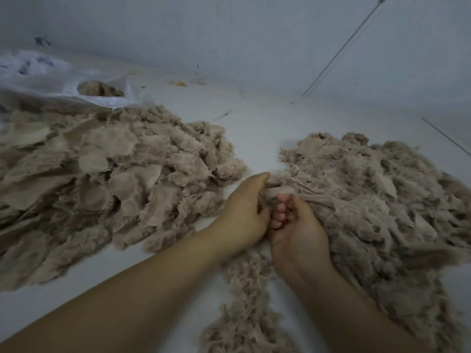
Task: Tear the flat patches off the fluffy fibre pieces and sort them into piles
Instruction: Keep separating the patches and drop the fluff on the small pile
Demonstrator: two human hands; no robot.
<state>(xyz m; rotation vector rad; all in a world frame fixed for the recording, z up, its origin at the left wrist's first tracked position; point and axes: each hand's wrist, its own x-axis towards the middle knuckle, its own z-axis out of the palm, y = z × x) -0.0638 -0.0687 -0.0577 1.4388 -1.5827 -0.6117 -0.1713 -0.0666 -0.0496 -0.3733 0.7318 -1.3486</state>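
1. Fingers point(280, 210) of the right hand point(297, 233) curled palm-up round a twisted neck of beige fibre piece point(316, 200); fingers of the left hand point(244, 212) pinching the flat patch point(276, 191) at the end of that same piece, thumb side stretched forward.
2. Both hands touching knuckle to knuckle, low over the white bench point(254, 128), at the near-left edge of the right-hand pile point(382, 194).
3. Step in hand, by the look of it: parting the patch from its fluff, grip taken, tear not yet clearly opened.
4. Next move likely calling for a firm pull in opposite directions, fluff anchored by the right hand, patch drawn off leftward, then each part dropped on its proper heap.
5. Count: two hands, one piece held.
6. Two big heaps: the left-hand pile point(102, 174), showing many smooth flat patches on top, and the right-hand pile, shaggier.
7. One loose strip of fluff point(244, 301) trailing toward the viewer between the forearms.
8. One clear plastic bag point(51, 80) at far left with a little fibre inside.
9. Individual patches far too many and too overlapped to count.
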